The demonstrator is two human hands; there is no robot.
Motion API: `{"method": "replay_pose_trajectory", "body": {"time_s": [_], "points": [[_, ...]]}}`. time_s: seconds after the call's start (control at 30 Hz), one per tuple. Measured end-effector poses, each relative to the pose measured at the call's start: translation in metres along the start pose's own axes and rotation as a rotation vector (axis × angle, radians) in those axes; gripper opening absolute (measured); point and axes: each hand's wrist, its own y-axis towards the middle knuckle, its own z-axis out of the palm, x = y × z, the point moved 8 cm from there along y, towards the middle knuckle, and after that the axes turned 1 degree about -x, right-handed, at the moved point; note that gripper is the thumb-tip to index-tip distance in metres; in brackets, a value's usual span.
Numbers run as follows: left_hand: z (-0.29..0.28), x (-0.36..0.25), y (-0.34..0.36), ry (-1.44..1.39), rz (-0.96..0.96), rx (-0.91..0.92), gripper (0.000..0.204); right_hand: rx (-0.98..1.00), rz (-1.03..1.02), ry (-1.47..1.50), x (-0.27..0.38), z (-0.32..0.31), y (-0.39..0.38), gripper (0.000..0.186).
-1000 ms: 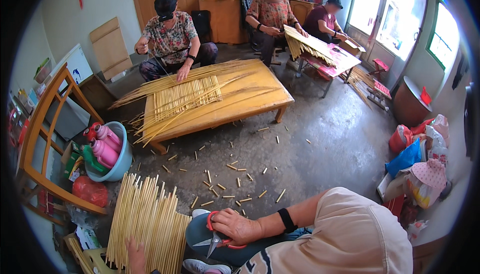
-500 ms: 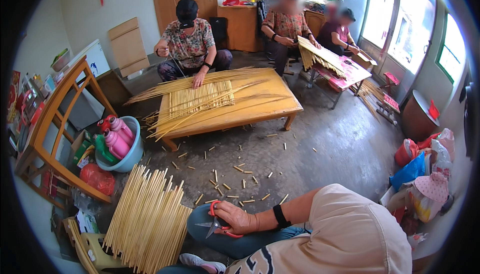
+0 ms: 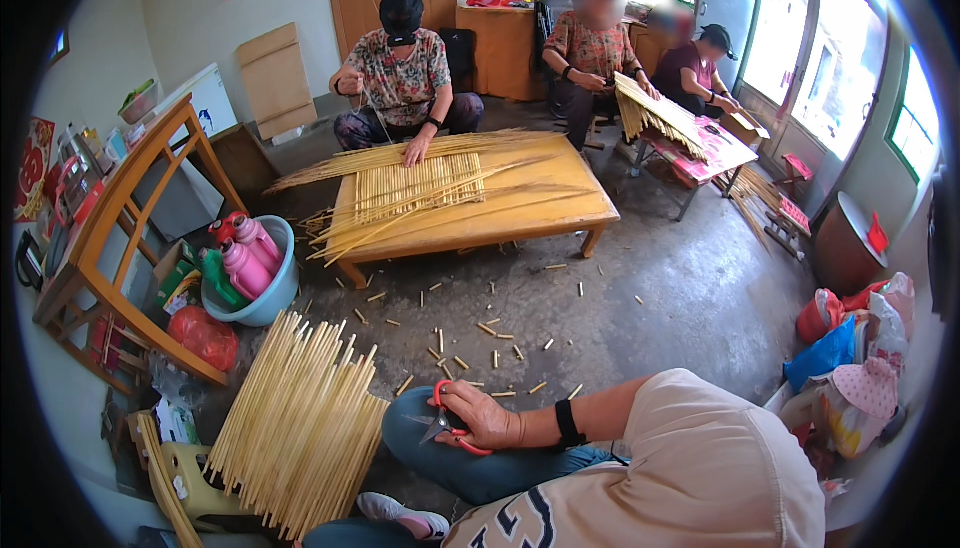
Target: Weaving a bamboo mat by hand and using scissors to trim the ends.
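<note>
My right hand (image 3: 482, 418) is closed round a pair of red-handled scissors (image 3: 437, 430), resting at my bent knee (image 3: 408, 418). Their dark blades point left. My left hand is out of sight. To the left of the knee lies a large mat or bundle of pale, straw-coloured stalks (image 3: 295, 428), side by side with uneven far ends. Short cut pieces of stalk (image 3: 496, 359) are scattered over the floor just beyond my right hand.
A low wooden table (image 3: 540, 218) ahead carries a partly woven stalk panel (image 3: 420, 186), where a co-worker (image 3: 405, 78) handles a cord. Two more people sit at the far right by a small table (image 3: 715, 148). Left are a blue basin (image 3: 285, 283) with pink flasks and a wooden chair (image 3: 130, 238).
The view has shifted a little, so the room sits slightly farther right in it. The scissors stay in my right hand, and their blades look less spread.
</note>
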Motion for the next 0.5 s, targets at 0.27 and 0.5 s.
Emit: {"method": "replay_pose_trajectory", "body": {"time_s": [0.27,0.5], "points": [[0.002,0.013,0.003,-0.036,-0.034,0.037,0.048,-0.011,0.046,0.020,-0.003,-0.004,0.003,0.052],[-0.007,0.062,-0.013,-0.103,-0.100,-0.033,0.049,-0.059,0.036,-0.019,-0.001,-0.003,0.002,0.052]]}}
